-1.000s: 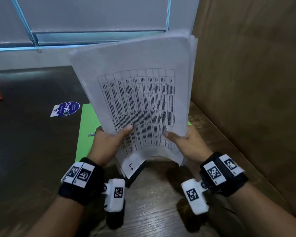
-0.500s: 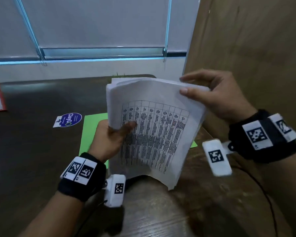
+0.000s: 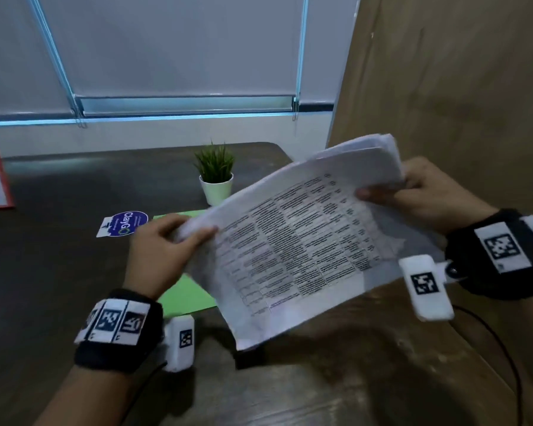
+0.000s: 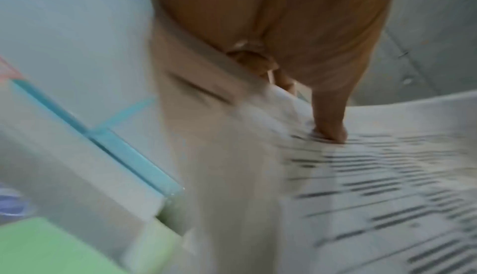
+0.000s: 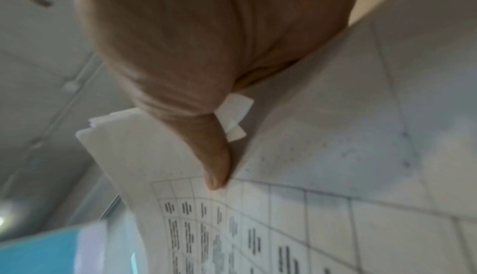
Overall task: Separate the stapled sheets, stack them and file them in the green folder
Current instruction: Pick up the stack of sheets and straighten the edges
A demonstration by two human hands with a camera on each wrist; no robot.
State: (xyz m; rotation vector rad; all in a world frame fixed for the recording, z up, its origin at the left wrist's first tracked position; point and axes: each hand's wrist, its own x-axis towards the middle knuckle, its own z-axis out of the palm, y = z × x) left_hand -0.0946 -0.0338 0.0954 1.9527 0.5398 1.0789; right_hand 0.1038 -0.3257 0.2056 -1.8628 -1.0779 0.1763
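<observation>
White printed sheets (image 3: 302, 241), a thick sheaf covered in a table of small black text, are hanging in the air above the dark wooden bench (image 3: 59, 272) — both hands are holding them, one at each end. The left hand (image 3: 160, 253) is gripping the sheaf's left end, its thumb (image 4: 330, 123) pressing down on the printed face while the curled fingers are wrapping underneath. The right hand (image 3: 428, 195) is pinching the far right end, held higher, with its thumb (image 5: 214, 156) lying on top beside the first row of the table; the fingers below are hidden by the paper. Seen from the right wrist, several sheet edges (image 5: 103, 121) are fanning slightly apart at that corner, and a small folded paper tab (image 5: 234, 115) is sticking out by the thumb. The sheaf is tilting, its right end up and its near edge sagging toward the bench.

Under the sheaf a flat bright green folder (image 3: 188, 293) is lying on the bench, partly covered from view by the left hand and the paper. Just beyond it are sitting a blue oval sticker (image 3: 123, 224) and a small green plant in a white pot (image 3: 216, 179).
</observation>
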